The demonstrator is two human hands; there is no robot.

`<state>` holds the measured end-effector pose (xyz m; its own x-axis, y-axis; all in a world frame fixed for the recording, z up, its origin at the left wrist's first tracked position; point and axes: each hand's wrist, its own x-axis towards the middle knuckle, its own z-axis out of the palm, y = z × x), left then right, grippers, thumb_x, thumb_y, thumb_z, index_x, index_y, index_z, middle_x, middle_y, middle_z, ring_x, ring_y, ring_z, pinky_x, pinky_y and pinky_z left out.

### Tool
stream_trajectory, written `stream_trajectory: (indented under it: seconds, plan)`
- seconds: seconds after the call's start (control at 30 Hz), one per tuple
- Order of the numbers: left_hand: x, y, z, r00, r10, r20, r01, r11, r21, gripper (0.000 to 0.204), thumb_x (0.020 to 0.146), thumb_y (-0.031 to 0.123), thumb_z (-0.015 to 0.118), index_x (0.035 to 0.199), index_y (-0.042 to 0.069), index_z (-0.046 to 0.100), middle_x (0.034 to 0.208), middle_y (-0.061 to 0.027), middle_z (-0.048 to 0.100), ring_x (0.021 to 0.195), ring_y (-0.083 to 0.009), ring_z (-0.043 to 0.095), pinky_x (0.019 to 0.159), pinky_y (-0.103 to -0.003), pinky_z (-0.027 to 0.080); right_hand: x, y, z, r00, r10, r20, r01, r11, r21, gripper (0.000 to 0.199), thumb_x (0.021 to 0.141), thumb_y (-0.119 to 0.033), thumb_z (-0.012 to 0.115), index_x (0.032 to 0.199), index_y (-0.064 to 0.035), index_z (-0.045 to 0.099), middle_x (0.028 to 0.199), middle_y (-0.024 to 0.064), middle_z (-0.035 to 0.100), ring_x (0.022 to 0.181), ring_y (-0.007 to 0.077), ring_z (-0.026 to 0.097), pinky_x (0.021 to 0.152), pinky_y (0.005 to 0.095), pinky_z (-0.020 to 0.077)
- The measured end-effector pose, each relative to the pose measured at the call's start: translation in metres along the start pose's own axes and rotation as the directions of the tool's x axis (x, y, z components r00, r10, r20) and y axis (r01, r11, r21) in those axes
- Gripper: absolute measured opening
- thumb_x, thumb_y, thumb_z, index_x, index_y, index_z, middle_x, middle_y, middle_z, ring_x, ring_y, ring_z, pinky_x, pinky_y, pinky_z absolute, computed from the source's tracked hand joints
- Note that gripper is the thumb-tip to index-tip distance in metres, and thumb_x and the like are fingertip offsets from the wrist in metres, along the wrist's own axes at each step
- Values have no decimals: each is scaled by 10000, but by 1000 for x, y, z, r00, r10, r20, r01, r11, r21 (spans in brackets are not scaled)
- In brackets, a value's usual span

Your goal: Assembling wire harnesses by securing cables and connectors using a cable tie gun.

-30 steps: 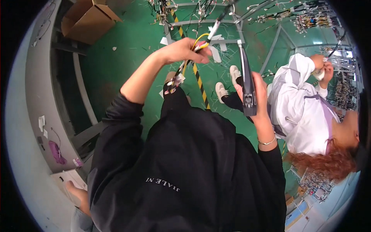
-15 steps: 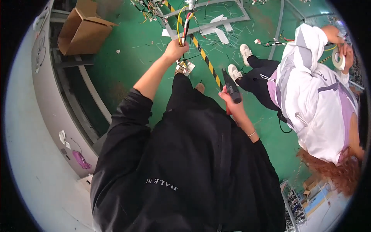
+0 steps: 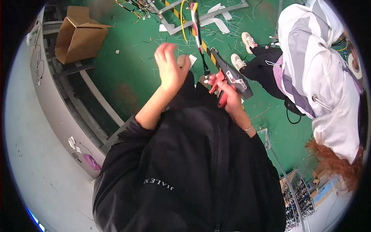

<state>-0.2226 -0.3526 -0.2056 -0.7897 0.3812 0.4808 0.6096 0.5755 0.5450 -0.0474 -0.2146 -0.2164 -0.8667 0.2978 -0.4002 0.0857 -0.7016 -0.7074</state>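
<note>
My right hand (image 3: 230, 96) is wrapped round the red handle of a black cable tie gun (image 3: 234, 75), its nose tilted up and away from me. Just left of the gun hangs a wire harness (image 3: 197, 33), a bundle in dark, red, white and yellow with connectors at its lower end. My left hand (image 3: 171, 66) is raised to the left of the harness, apart from it, fingers spread and slightly blurred, with nothing in it. A loose yellow cable (image 3: 182, 23) curves beside the bundle.
A co-worker in a white jacket (image 3: 305, 50) stands close on my right, near a roll of white tape (image 3: 353, 65). An open cardboard box (image 3: 83, 40) is at the far left. Cut tie ends litter the green floor (image 3: 131, 69) by a grey metal frame (image 3: 176, 30).
My left hand has let go of the wire harness and opened beside it. My right hand has turned the cable tie gun and brought it nearer the harness. The co-worker has shifted.
</note>
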Motion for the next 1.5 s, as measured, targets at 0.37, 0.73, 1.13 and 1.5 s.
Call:
stream_trajectory:
  seconds: [0.37,0.73,1.13,1.5]
  plan:
    - [24,24,2,240,835,496,-856,423,-298,397,792,220,591,1180,150,642,1179,-52,552,1213,-263,512,1078,-374,429,-66,-30,31,957,-287,33,272,862,-428,223,909,-89,607,1125,-37,585,1031,52,614,950,121,583,859,283,470]
    - [59,19,4,259,266,929,-436,890,-133,170,870,247,636,969,150,735,837,-103,693,776,-343,679,671,-454,545,-103,-59,29,856,-517,-9,273,467,-841,462,838,-56,726,1270,-39,562,1137,87,612,1109,194,606,942,312,468]
    - [55,42,-4,765,547,340,-516,836,-184,402,722,50,681,1124,57,702,702,-24,546,579,-190,587,511,-327,461,-68,-67,25,997,-17,-71,-14,910,-415,438,870,89,682,1283,-7,571,1052,69,653,974,125,639,891,264,540]
    - [53,36,5,774,493,397,-490,864,-117,354,736,119,695,1090,129,721,718,-11,568,629,-189,612,538,-337,485,-69,-97,48,969,100,-227,-210,817,-538,353,922,-119,713,1256,-62,614,1042,0,668,988,82,623,865,254,498]
